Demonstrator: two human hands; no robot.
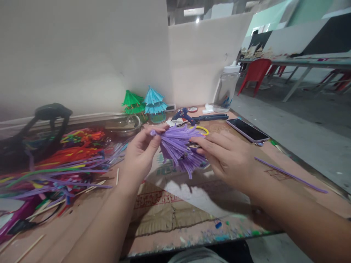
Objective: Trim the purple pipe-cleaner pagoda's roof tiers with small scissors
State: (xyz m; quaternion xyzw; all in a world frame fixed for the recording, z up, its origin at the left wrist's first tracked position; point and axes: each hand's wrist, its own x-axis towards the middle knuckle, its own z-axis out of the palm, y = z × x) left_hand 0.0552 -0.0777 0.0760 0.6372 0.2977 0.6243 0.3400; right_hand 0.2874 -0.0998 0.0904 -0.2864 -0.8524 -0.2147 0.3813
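Observation:
A purple pipe-cleaner tree (178,144), made of fanned-out fuzzy stems in layers, is held on its side above the table. My left hand (145,146) is closed on its narrow end, pinching it between thumb and fingers. My right hand (229,155) is closed at its wide end, around a dark-tipped metal tool (192,145) that reaches in among the stems. Most of that tool is hidden by the fingers. Just behind them shows a yellow loop (202,130); I cannot tell whether it belongs to the tool.
Green (133,102) and light-blue (155,100) trees stand at the back, near a blue glue gun (184,116) and a clear bottle (226,89). A phone (247,130) and a loose purple stem (290,175) lie right. Colourful pipe cleaners (74,157) heap left. Cardboard (159,215) lies below my hands.

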